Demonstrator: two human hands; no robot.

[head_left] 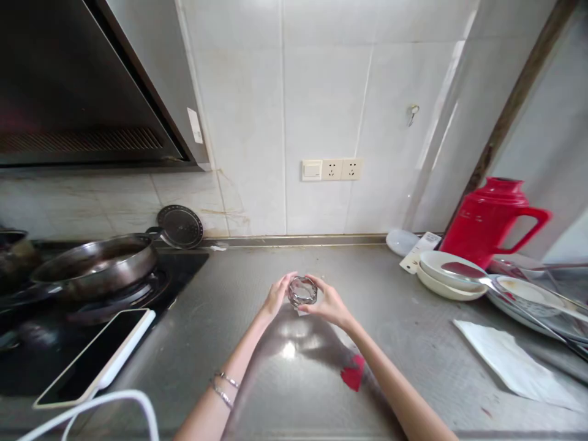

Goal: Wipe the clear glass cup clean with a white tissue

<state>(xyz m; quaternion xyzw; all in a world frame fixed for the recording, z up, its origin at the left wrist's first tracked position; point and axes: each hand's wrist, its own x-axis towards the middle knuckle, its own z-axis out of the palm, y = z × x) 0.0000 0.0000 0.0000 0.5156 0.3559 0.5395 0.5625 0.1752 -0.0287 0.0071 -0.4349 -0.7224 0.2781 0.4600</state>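
A small, round, silvery ring-shaped thing (303,291) with a scalloped edge is between my two hands, over the middle of the steel counter; its exact kind is too small to make out. My left hand (276,296) closes on its left side with the fingertips. On the opposite side, my right hand (327,302) grips it between thumb and fingers. Just below it shows a bit of something white. A red scrap (352,372) lies on the counter nearer to me, beside my right forearm.
On the left are a stove with a steel pan (103,266) and a phone (98,355) with a white cable. To the right stand a red thermos jug (487,220), stacked bowls (448,288), plates with utensils and a white napkin (509,361). Wall sockets (342,169) are behind.
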